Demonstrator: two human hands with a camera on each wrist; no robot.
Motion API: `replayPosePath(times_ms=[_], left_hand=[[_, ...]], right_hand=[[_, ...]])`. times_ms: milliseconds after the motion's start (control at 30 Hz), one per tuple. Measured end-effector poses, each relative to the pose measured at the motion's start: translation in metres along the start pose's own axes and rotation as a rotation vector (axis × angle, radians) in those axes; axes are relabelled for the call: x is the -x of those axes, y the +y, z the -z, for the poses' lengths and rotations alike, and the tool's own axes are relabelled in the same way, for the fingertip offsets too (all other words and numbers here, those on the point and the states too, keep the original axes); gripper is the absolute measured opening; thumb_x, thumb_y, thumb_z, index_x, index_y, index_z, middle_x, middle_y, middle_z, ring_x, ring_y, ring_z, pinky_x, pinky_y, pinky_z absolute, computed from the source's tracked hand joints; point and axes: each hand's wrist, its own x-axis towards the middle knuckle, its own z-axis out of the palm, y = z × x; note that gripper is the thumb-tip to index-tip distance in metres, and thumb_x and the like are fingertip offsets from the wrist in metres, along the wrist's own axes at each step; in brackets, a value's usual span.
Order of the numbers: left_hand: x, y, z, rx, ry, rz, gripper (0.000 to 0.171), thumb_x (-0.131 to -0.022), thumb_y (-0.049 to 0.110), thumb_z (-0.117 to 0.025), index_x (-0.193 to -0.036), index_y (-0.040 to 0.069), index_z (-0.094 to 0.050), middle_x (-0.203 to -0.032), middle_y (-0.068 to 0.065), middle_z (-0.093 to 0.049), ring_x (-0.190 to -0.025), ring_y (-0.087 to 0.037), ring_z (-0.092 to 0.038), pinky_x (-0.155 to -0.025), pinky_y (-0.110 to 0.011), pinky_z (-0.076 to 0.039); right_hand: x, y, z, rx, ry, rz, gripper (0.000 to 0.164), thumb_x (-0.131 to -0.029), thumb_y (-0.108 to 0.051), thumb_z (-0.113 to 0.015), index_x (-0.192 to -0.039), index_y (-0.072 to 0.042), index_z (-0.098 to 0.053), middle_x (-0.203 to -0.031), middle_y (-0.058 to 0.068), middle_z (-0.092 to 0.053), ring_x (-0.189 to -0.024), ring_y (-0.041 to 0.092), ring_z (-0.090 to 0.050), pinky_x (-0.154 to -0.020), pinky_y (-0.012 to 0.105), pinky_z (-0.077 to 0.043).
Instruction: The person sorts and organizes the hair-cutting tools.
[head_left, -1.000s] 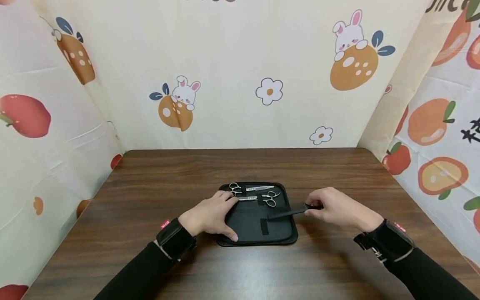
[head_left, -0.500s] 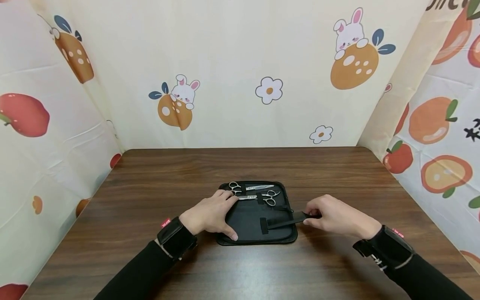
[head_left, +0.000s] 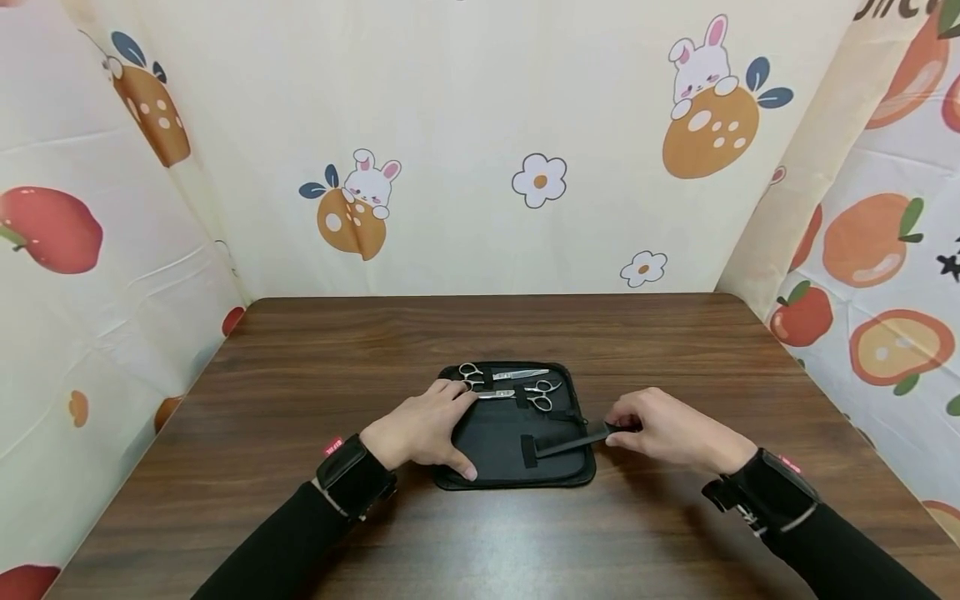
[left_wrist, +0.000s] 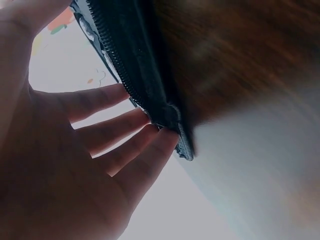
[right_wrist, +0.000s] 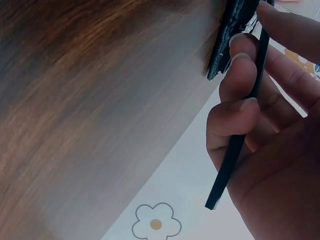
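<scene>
A black zip case point(head_left: 487, 454) lies opened flat on the wooden table. My left hand point(head_left: 420, 429) rests along its left side, thumb at the near corner, with fairly straight fingers point(left_wrist: 110, 132) touching the zipped edge in the left wrist view. My right hand point(head_left: 663, 429) pinches one end of a thin, flat black comb point(head_left: 573, 444); in the right wrist view the comb point(right_wrist: 232, 160) runs edge-on between thumb and curled fingers. Its far end is right at a black elastic loop point(head_left: 528, 451). Two pairs of silver scissors, one upper point(head_left: 521, 375) and one lower point(head_left: 542, 403), sit across the case's far part.
The brown wooden table point(head_left: 345, 333) extends around the case. Beyond its back edge hangs a cream curtain point(head_left: 450, 100) printed with bunnies and flowers. Fruit-print cloths stand at the left point(head_left: 135, 250) and right point(head_left: 885, 250).
The right hand has moved slightly nearer and to the left, bringing the comb's far end from above the loop to right at it. The left hand and case stay put.
</scene>
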Motion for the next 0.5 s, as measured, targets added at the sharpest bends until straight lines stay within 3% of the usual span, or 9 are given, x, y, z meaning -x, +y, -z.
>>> replayPosePath(times_ms=[300,500], left_hand=[[-0.001,0.001,0.000,0.001,-0.006,0.004,0.108,-0.059,0.067,-0.078,-0.144,0.012,-0.039,-0.146,-0.009,-0.037,-0.135,-0.025,-0.029,-0.094,-0.048,-0.044],[-0.001,0.001,-0.001,-0.005,-0.014,0.014,0.109,-0.059,0.068,-0.077,-0.144,0.012,-0.039,-0.146,-0.009,-0.036,-0.135,-0.025,-0.028,-0.095,-0.048,-0.043]], right_hand=[[-0.004,0.010,0.002,-0.030,-0.038,0.096,0.005,-0.084,-0.024,-0.073,-0.090,-0.023,-0.073,-0.078,-0.016,-0.058,-0.068,0.003,-0.049,-0.059,0.021,-0.043],[-0.006,0.012,-0.002,-0.023,-0.017,0.090,0.005,-0.084,-0.024,-0.073,-0.089,-0.025,-0.072,-0.079,-0.016,-0.060,-0.070,0.003,-0.051,-0.061,0.022,-0.043]])
